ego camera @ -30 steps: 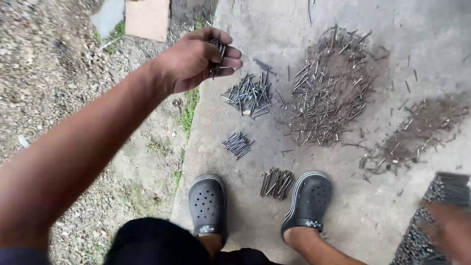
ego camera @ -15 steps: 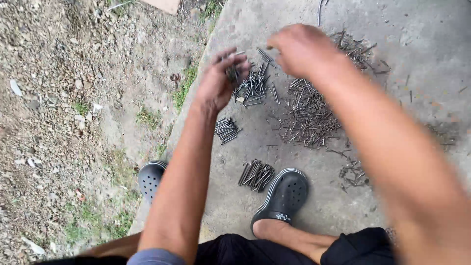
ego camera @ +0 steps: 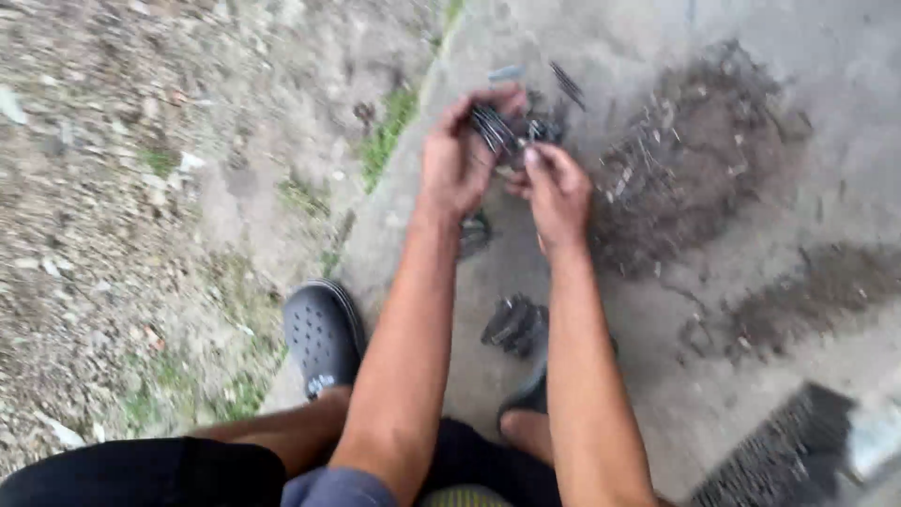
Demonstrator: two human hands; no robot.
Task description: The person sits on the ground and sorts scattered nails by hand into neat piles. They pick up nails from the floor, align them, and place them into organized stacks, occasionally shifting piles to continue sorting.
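Head view, blurred by motion: two bare hands meeting over a concrete slab (ego camera: 751,394), working a bundle of nails (ego camera: 493,127).

Left hand (ego camera: 457,160) clamped around the nail bundle; right hand (ego camera: 557,188) pinching fingers together at its tip, exact contact lost in blur. Big nail heap (ego camera: 694,160) smeared, single nails indistinct; small nail pile (ego camera: 514,324) partly hidden by the right forearm. Since half a second ago, right hand drawn back beside the left. Grey clog (ego camera: 321,333) at the slab's edge, gravel (ego camera: 113,188) beyond.
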